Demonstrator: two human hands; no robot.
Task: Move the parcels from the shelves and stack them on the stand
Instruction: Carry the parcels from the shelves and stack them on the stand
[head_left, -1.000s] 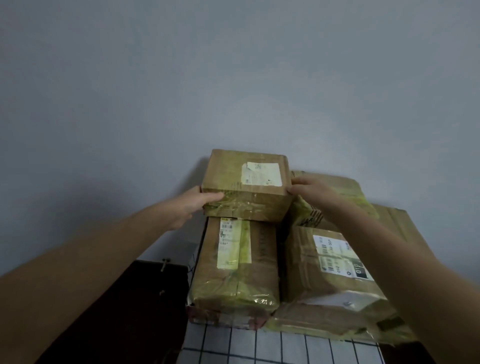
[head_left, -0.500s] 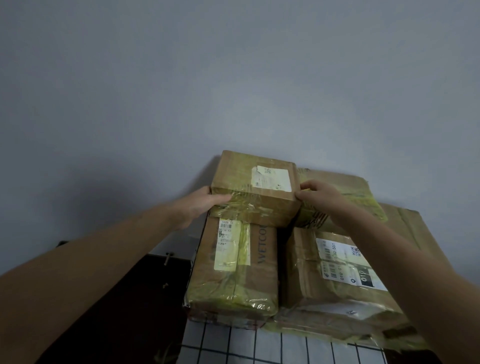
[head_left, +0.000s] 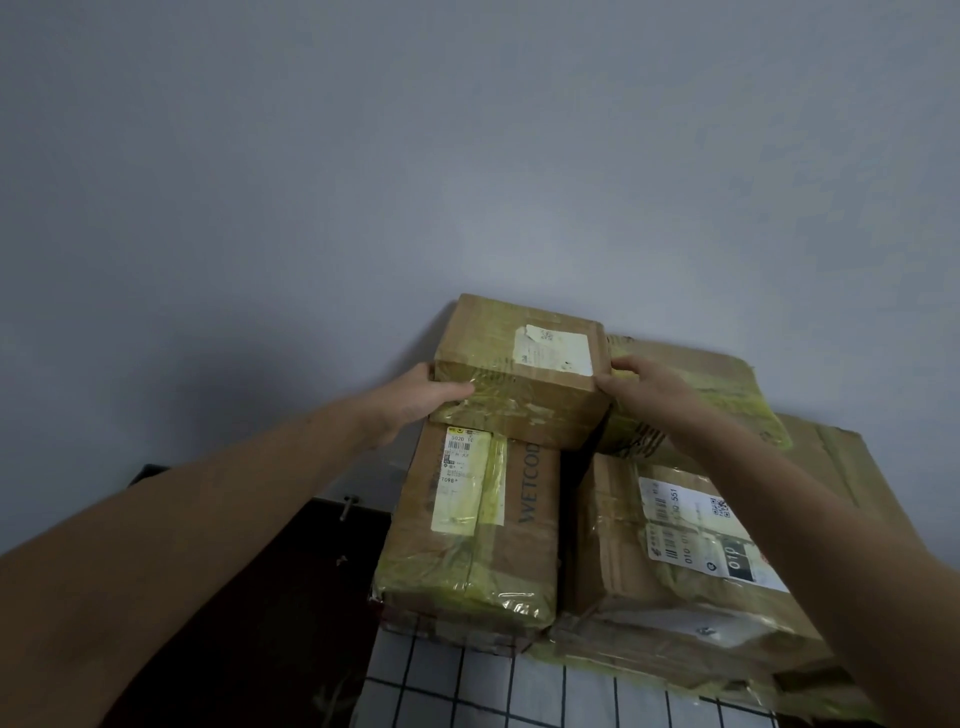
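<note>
- Cardboard box sits atop the long parcel, by the wall.
- Its two sides are grasped by left hand and right hand.
- Likely being seated there; next, square it up, then let go.

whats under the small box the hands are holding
The small box covers the far end of the long WETCOD parcel, which lies flat beneath it. That covered end, and whatever the right corner overhangs, cannot be seen.
</note>
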